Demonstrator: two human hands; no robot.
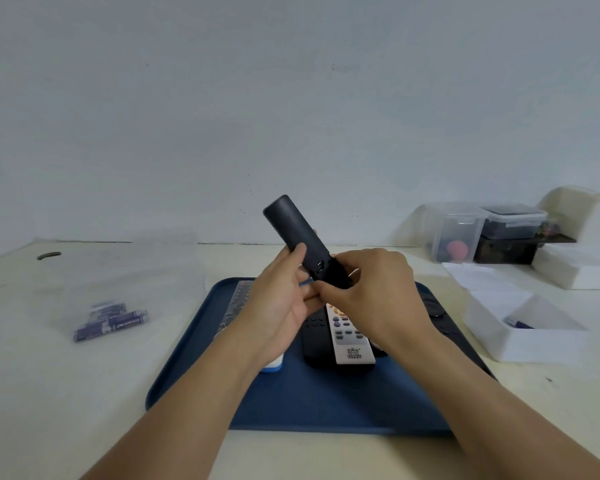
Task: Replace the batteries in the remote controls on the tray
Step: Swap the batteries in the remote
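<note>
Both hands hold a black remote above the blue tray.

The left hand (284,299) curls round the black remote (300,237) from below, thumb pressed against its side, while the right hand (371,285) pinches the remote's lower end with curled fingers; the remote tilts up and away to the left, back side facing the camera, with a seam showing where the hands meet. Directly beneath them the blue tray (326,403) sits on the table (66,393), carrying a white remote (349,337) with grey buttons lying beside a dark remote (316,344), and more remotes partly hidden under the arms. Left of the tray, well apart, a clear bag of batteries (110,322) lies on the table. To the right stands a white box (520,327) with one battery (518,322) inside, and farther back some clear plastic containers (485,233).
</note>
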